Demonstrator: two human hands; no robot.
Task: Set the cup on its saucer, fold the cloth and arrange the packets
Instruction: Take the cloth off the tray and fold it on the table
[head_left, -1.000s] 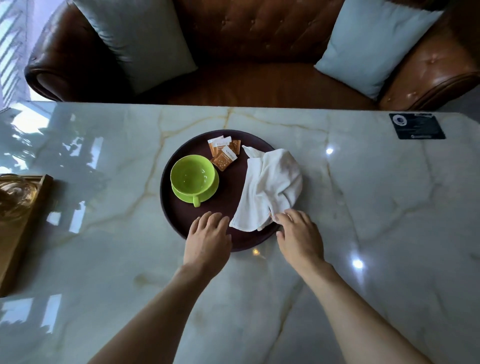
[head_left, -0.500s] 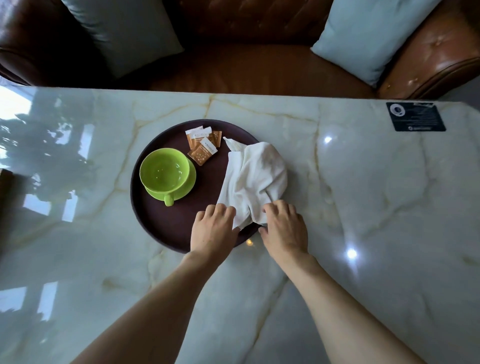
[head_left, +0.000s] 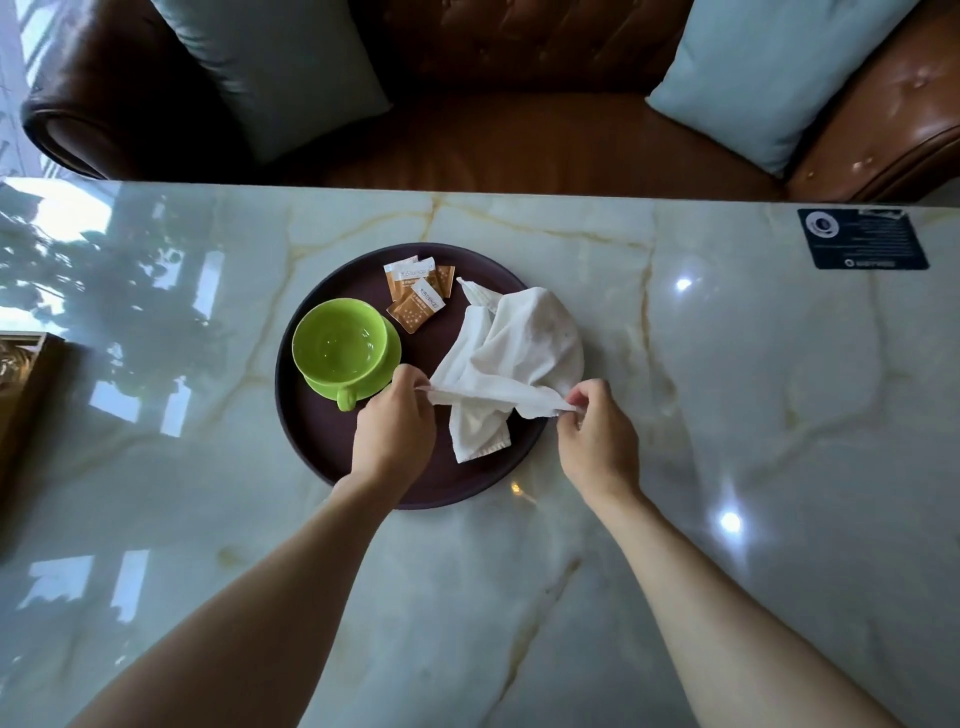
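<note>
Fingers (head_left: 415, 387) of the left hand (head_left: 395, 436) and those of the right hand (head_left: 597, 431) are pinched shut on the near edge of a white cloth (head_left: 524, 348), stretching that hem taut between them while the rest lies rumpled on the tray (head_left: 322, 441), from its centre out to 3 o'clock. Each grip looks to be thumb against forefinger, closed tight with only fabric between, the other fingers curled loosely; exactly how much cloth each pinch takes in cannot be told. The green cup (head_left: 340, 345) already sits on its saucer (head_left: 387, 371) at 9 o'clock on the tray, handle toward the person, just beside the left knuckles. The packets (head_left: 418, 299) lie in a loose overlapping heap at 12 o'clock, near the cloth's far corner. The risks, by this view: lifting the cloth could drag that far corner across the packets and scatter them further, a left-hand swing could knock the cup off centre, and a shallow pinch could let the hem slip.
</note>
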